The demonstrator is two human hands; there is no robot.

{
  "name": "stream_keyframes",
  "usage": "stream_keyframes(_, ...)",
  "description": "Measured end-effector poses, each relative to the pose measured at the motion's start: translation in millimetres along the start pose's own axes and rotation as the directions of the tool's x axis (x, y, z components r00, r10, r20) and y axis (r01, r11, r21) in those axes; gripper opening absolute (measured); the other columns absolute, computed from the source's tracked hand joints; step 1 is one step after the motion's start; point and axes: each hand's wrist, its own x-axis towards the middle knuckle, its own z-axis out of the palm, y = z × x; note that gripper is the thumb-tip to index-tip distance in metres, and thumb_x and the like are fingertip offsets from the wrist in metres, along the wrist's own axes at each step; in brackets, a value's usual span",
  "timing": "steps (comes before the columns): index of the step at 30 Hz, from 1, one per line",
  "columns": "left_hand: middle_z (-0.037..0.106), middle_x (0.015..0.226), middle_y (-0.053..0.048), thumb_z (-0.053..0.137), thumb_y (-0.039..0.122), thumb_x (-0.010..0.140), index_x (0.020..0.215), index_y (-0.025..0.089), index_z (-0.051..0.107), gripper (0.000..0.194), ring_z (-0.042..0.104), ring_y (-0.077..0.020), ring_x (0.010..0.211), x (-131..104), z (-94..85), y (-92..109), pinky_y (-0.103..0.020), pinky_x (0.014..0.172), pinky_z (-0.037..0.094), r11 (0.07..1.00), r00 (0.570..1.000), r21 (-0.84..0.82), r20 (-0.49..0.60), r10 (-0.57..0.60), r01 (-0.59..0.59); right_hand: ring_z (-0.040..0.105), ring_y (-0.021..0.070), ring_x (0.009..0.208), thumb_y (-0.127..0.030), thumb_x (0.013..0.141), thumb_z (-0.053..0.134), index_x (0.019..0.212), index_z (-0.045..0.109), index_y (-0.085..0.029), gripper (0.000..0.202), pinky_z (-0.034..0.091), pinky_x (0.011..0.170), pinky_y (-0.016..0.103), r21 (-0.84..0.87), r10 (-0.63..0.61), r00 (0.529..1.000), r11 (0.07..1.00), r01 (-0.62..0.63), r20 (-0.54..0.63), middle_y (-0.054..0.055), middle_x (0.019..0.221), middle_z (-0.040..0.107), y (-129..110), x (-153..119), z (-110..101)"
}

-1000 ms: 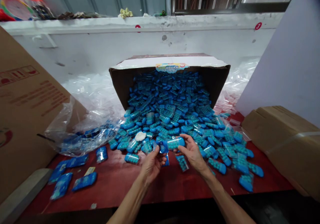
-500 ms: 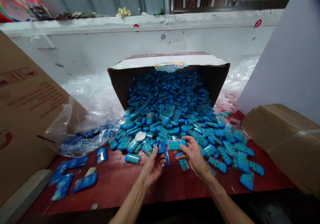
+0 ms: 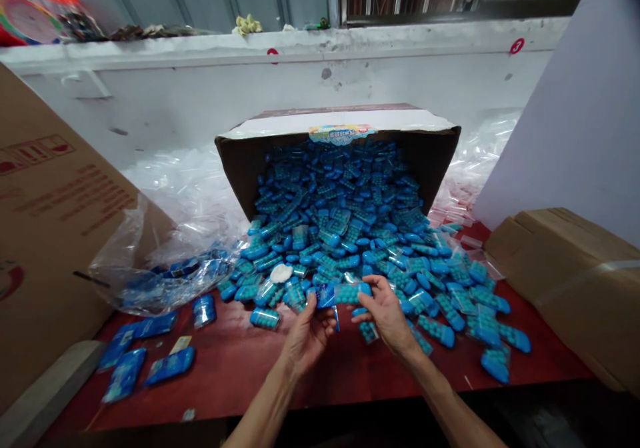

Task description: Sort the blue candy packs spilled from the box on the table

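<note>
Near the table's front, my left hand [image 3: 307,335] pinches a small dark blue wrapper [image 3: 325,295] between thumb and fingers. My right hand [image 3: 384,308] grips the blue end of a clear case [image 3: 350,293] filled with turquoise balls. The left end of the case meets the wrapper; whether it is inside cannot be made out. Behind both hands a heap of similar cases [image 3: 340,241] spills from a cardboard box [image 3: 235,168] lying on its side. A white round piece [image 3: 281,273] rests on the heap.
Several blue packets [image 3: 125,375] lie at the left on the red table [image 3: 225,381]. A clear plastic bag [image 3: 120,255] holds blue wrappers. Large cartons stand at the left [image 3: 60,201] and right [image 3: 570,281]. Clear plastic pieces [image 3: 185,175] are piled behind.
The case in my right hand has shifted slightly left and now meets the wrapper. My left hand has turned a little, its fingers still on the wrapper.
</note>
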Motion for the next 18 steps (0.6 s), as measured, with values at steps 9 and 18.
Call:
stream_keyframes(9, 0.06, 0.054, -0.003, 0.05, 0.038, 0.077, 0.071, 0.012, 0.054, 0.026, 0.055, -0.0105, 0.045, 1, 0.5, 0, -0.018, 0.04, 0.041, 0.998, 1.0, 0.052, 0.004, 0.025, -0.025, 0.062, 0.0148, 0.063, -0.032, 0.068, 0.061, 0.095, 0.034, -0.021, 0.04, 0.051, 0.043, 0.022, -0.029, 0.014, 1.0, 0.999, -0.014, -0.004, -0.003, 0.078, 0.054, -2, 1, 1)
stream_keyframes(18, 0.061, 0.057, -0.001, 0.063, 0.029, 0.068, 0.08, 0.013, 0.053, 0.022, 0.056, -0.0114, 0.048, 6, 11.3, 0, -0.02, 0.042, 0.04, 0.974, 0.995, 0.208, -0.016, 0.097, -0.092, 0.058, 0.0111, 0.055, -0.028, 0.07, 0.059, 0.095, 0.04, -0.021, 0.032, 0.048, 0.04, 0.019, -0.15, -0.105, 0.994, 0.983, 0.107, 0.017, -0.003, 0.075, 0.055, 15, 5, 5)
